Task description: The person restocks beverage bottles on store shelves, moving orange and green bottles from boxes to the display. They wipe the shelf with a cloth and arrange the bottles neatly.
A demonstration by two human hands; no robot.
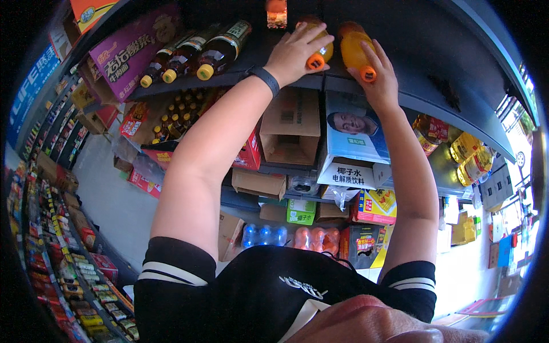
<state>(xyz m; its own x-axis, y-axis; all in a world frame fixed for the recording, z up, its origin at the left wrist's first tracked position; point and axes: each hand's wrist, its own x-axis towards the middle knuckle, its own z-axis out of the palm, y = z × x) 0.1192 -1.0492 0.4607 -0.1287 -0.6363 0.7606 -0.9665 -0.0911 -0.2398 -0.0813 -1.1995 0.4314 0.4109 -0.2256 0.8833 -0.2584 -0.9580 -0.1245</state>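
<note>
On the dark upper shelf [422,64], my left hand [294,53] wraps over a bottle of orange-yellow drink [327,50] with an orange cap facing me. A dark band [266,81] circles the left wrist. My right hand [381,81] grips the side of a second orange-yellow bottle [352,45], its orange cap also towards me. The two bottles sit side by side with a small gap between them, tilted in this wide view. Behind my left hand stands a small orange item [276,15], cut off by the top of the view.
Several dark bottles with yellow caps [223,49] stand left of my hands, beside a purple carton [133,47]. Below are an opened brown carton [291,124], a blue-white drink carton [349,141], and oil bottles [474,165] at right. Stocked shelves [64,257] line the left.
</note>
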